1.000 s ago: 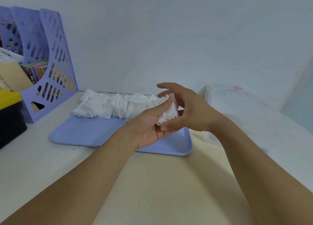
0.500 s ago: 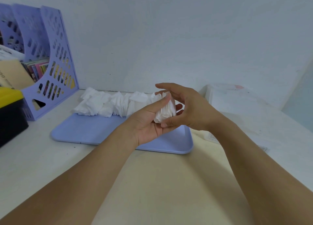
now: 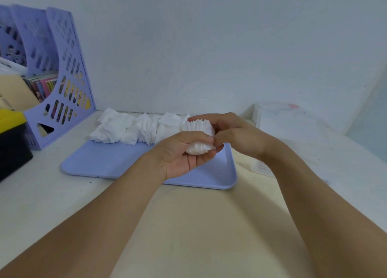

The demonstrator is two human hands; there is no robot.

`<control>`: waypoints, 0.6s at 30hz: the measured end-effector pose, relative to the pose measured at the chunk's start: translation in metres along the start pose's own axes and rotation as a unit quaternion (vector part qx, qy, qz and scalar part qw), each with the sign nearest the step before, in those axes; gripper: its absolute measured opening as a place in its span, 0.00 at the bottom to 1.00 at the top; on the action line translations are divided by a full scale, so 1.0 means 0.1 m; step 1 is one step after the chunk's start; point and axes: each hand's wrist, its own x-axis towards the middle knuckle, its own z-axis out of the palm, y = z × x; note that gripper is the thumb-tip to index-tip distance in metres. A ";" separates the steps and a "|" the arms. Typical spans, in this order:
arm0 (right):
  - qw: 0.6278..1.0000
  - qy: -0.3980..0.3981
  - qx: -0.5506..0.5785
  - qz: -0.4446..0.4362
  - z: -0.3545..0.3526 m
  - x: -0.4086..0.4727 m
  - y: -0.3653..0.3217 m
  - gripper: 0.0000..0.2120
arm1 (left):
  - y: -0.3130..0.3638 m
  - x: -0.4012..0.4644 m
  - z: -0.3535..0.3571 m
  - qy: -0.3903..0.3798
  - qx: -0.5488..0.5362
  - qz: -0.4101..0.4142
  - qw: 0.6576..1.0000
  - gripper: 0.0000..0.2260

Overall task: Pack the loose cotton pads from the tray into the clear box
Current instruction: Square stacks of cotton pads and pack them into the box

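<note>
So, both hands up over the near right part of the tray (image 3: 109,162), working one bundle together. Left hand (image 3: 182,152) palm-up, thumb and fingers curled round a stack of cotton pads (image 3: 200,137), cradling it from below. Right hand (image 3: 234,131) wrapped over the same stack from the right side and top, fingers bent across the far edge, thumb meeting the left thumb at the front. Stack held on edge, pad edges showing as a ribbed white block, lifted clear of the tray surface.

Rest of the loose pads (image 3: 134,129) piled in a messy row along the tray's far edge, running from its far left corner up to just behind the hands. Near half of the tray bare, lilac plastic, sitting toward the back middle of the table (image 3: 188,225).

Clear box (image 3: 293,127) at the table's right side by the wall, just right of the tray, lid or top hard to make out, contents impossible to tell. Printed label visible low on its near side.

Lilac file rack (image 3: 62,79) in the far left corner with books inside, black-and-yellow case (image 3: 12,143) at the left edge in front of it.
</note>
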 end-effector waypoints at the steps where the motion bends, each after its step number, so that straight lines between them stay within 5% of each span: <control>1: 1.000 0.006 0.004 -0.002 -0.01 -0.01 -0.01 0.32 | 0.00 0.00 0.00 0.000 0.002 0.002 1.000 0.11; 11: 0.999 -0.025 -0.021 -0.003 -0.14 -0.13 -0.05 0.25 | 0.01 -0.05 0.00 -0.065 0.110 -0.030 0.991 0.15; 15: 0.999 0.004 -0.045 0.013 -0.16 -0.13 -0.07 0.14 | -0.09 -0.01 0.10 -0.015 0.023 -0.005 1.000 0.17; 18: 0.993 0.106 -0.042 0.024 -0.23 -0.13 -0.09 0.09 | -0.14 0.05 0.19 0.082 0.026 0.046 0.995 0.13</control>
